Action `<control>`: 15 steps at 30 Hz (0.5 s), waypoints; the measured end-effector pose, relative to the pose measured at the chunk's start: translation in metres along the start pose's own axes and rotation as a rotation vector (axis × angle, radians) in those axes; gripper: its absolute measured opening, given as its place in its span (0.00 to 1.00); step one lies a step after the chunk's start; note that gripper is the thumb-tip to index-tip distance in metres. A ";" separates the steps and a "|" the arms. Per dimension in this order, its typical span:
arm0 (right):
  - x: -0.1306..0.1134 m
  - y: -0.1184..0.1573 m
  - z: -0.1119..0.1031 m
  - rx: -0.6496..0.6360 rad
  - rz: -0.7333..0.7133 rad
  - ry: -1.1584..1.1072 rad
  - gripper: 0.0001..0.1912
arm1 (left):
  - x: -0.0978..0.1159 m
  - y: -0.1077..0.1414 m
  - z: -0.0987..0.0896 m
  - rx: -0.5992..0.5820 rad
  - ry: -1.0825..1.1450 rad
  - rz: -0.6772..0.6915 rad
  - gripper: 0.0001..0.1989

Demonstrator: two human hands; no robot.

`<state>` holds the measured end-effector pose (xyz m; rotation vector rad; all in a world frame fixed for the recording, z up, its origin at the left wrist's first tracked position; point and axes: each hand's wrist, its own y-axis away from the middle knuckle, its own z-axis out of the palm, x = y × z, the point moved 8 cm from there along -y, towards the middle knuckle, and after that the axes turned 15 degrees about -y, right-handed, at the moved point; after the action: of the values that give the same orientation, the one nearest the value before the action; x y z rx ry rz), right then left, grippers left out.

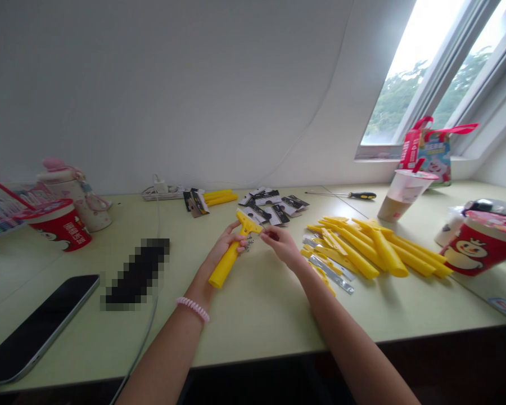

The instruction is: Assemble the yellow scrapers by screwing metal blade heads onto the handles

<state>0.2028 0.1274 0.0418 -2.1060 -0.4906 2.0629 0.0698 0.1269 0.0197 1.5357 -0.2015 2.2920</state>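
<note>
My left hand [226, 243] is closed around a yellow scraper [225, 265], its wide head tilted up and away from me. Close to the right end of that head, the fingers of my right hand [280, 242] are pinched together; whatever they hold is too small to make out. A few small metal screws [249, 243] show just beside my left fingertips, under the scraper's head. To the right lies a pile of yellow scraper handles [358, 247], with flat yellow pieces and silvery blades [331, 274] at its near left side.
Black-and-white cards [274, 205] and yellow handles [220, 197] lie near the wall, by a power strip [164, 194]. A screwdriver [361, 196] rests behind the pile. Drink cups [61, 228] stand at both sides. A tablet [37, 332] and cable [150, 320] lie left.
</note>
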 end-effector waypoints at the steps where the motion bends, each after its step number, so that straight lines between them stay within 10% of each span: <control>1: -0.002 0.000 -0.004 0.040 -0.007 -0.053 0.12 | -0.002 0.001 0.004 -0.021 -0.031 -0.008 0.37; 15: -0.005 0.002 -0.017 0.185 -0.030 -0.180 0.15 | -0.019 0.007 0.036 -0.177 -0.228 -0.061 0.33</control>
<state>0.2201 0.1263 0.0466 -1.8111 -0.3362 2.1989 0.1045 0.1048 0.0171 1.6824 -0.4015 1.9919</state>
